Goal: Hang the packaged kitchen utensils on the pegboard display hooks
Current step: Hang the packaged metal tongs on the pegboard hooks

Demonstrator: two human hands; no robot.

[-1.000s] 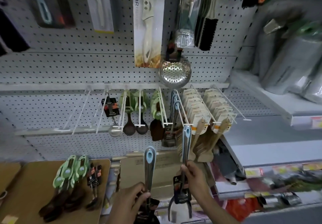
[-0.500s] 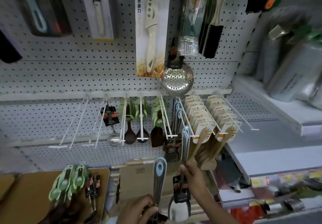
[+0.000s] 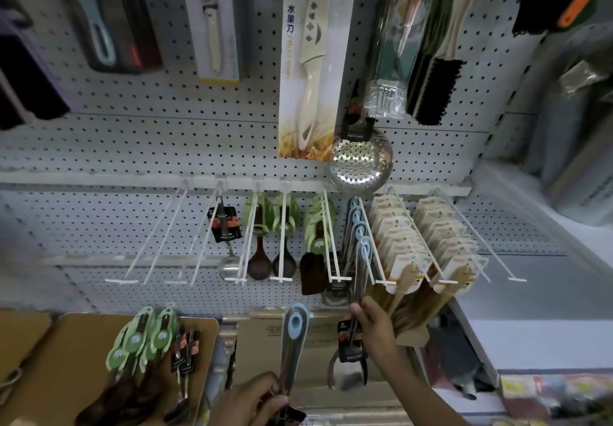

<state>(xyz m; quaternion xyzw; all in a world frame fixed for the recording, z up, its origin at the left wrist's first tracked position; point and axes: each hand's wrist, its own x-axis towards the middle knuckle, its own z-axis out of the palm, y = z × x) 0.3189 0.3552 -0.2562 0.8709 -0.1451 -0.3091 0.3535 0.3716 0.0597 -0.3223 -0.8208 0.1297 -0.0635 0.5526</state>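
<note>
Head view looks down on two blue-looped utensils. One utensil point(image 3: 360, 269) has its blue loop up at the front tip of a white hook point(image 3: 370, 243), right behind three more blue loops already threaded on that hook; whether the loop is over the tip or just beside it, I cannot tell. Right hand point(image 3: 374, 329) reaches up from below, fingers curled tight round that utensil's shaft just above its black tag point(image 3: 348, 342), wrist bent back, forearm running down to the lower right. Left hand point(image 3: 255, 399) sits low at the bottom edge, fingers closed on the handle of the second utensil point(image 3: 293, 346), which stands upright with its loop well below the hooks.

Room is tight on the right: a hook packed with carded wooden spatulas point(image 3: 398, 246) is just beside the hand's knuckles. To the left, a dark spatula point(image 3: 311, 276) hangs close by. Farther left, several hooks point(image 3: 159, 243) jut out bare, their price-tag tips forming the front edge. Above, a steel skimmer point(image 3: 360, 163) hangs over the blue row against the pegboard point(image 3: 132, 140). Down left, green-carded spoons point(image 3: 142, 342) lie on a tan surface point(image 3: 66, 359).
</note>
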